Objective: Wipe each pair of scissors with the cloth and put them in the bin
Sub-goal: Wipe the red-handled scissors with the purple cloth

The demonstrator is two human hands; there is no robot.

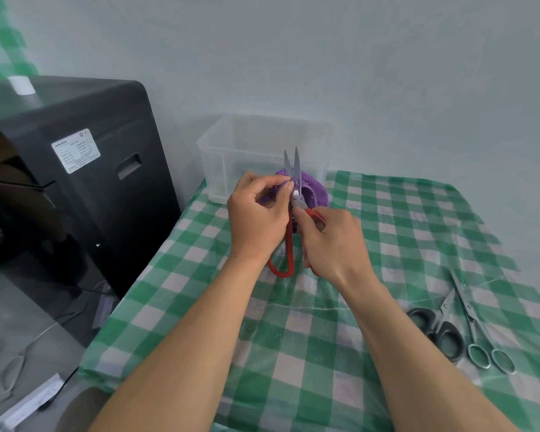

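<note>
The red scissors [289, 241] are held above the table [293, 338], in front of the bin [219, 157], with the blades pointing up and their tips a little apart. The right hand [334, 244] grips one red handle loop, its fingers curled round it; the other loop hangs free below the left wrist. The left hand [256, 219] has its fingers curled, and thumb and forefinger pinch the purple cloth [315, 190] against the blades just above the pivot. The rest of the cloth bunches behind the blades, between the hands and the bin.

The bin is clear plastic and stands at the far edge of the table against the wall; whether anything lies in it I cannot tell. The table wears a green and white check cover.

At the near right of the table lie the black scissors [443, 328] and, just beside them, the steel scissors [471, 319], blades crossing, handles toward the person. Left of the table stands a black machine [91, 182] with a white label [75, 150] on its side
</note>
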